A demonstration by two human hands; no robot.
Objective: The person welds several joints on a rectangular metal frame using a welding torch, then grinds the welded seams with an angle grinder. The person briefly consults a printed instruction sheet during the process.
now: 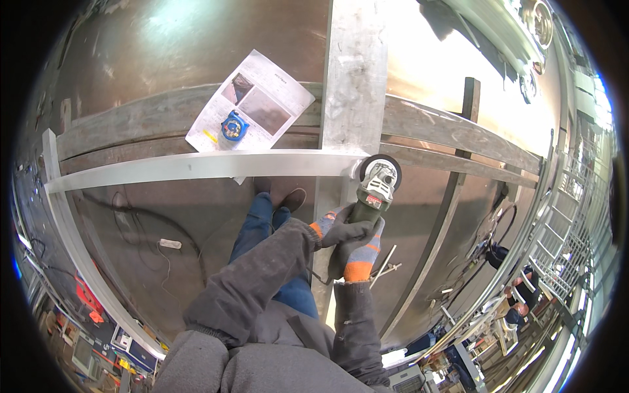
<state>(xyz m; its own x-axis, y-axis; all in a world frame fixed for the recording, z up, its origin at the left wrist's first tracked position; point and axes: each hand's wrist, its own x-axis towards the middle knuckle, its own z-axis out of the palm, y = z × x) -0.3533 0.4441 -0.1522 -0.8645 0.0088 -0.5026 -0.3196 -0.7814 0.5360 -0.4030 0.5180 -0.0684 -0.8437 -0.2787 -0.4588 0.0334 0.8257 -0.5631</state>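
Observation:
Both my gloved hands grip the body of a green angle grinder. My left hand wraps it from the left, and my right hand holds it from below. The gloves are grey with orange cuffs. The grinder's disc sits at the joint where a horizontal bright metal bar meets a vertical metal plate. My legs in blue jeans and a brown shoe show below the bar.
A printed paper sheet with a blue tape measure on it lies on a curved metal band. Cables and a white plug strip lie on the large curved metal surface. Other people work far lower right.

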